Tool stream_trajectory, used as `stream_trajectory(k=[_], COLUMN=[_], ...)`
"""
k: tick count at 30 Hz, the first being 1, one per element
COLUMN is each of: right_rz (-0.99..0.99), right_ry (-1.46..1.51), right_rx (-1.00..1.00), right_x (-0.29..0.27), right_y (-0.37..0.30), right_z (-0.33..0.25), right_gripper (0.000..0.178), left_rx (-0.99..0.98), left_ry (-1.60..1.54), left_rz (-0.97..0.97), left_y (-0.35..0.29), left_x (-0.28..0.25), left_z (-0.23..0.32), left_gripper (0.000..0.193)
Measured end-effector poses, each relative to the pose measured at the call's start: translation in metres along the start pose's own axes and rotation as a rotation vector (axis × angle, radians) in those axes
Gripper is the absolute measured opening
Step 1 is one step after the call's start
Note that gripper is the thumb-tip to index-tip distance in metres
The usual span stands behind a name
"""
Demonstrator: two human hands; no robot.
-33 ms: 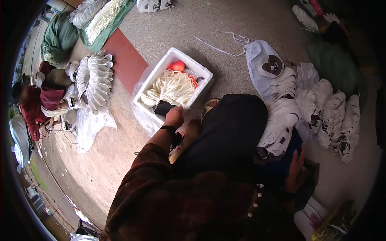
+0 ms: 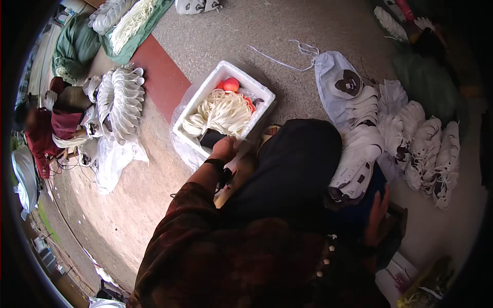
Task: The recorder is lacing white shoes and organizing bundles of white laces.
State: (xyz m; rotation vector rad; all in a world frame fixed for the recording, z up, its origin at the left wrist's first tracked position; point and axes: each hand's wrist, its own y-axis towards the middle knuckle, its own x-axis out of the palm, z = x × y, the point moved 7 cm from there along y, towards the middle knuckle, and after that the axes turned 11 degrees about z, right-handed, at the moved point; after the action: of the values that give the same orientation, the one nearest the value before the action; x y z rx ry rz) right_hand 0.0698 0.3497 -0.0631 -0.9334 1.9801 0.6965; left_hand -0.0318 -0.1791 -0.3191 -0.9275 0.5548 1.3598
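A white foam box stands on the ground before me, holding a heap of cream shoelaces and a round red thing. My left hand is closed at the box's near rim, right beside a flat black rectangular thing in the near corner. The fingers' far side is hidden. To the right, my right hand rests with its fingers apart against something dark blue beside my leg. Next to it lies a stack of white shoe uppers.
Several rows of white shoe uppers lie at the right, by a white bag with a loose drawstring. At the left, a person in dark red sits near a curved stack of white uppers. Green cloth lies far left.
The foam box has shifted slightly to the right, and my left hand at its rim has moved a little with it. My right hand has stayed in place.
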Motion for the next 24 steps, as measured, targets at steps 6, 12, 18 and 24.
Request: stream_trajectory(k=[6,12,18,24], right_rz=[0.006,-0.012,0.018,0.008], right_ry=[-0.004,0.015,0.016,-0.017], right_rx=[-0.052,-0.084,-0.107,-0.06], right_x=[-0.003,-0.001,-0.001,0.0], right_y=[-0.001,-0.001,-0.002,0.0], right_z=[-0.003,-0.011,-0.006,-0.007], right_gripper=[0.046,0.044,0.044,0.044], left_rx=[-0.181,-0.29,0.122,0.147], left_ry=[0.113,0.166,0.21,0.213], left_rz=[0.472,0.399,0.177,0.104], left_y=[0.002,-0.012,-0.016,-0.035], left_x=[-0.062,-0.06,-0.056,-0.048], left_z=[-0.016,-0.04,0.015,0.022], left_gripper=[0.027,0.033,0.011,0.008])
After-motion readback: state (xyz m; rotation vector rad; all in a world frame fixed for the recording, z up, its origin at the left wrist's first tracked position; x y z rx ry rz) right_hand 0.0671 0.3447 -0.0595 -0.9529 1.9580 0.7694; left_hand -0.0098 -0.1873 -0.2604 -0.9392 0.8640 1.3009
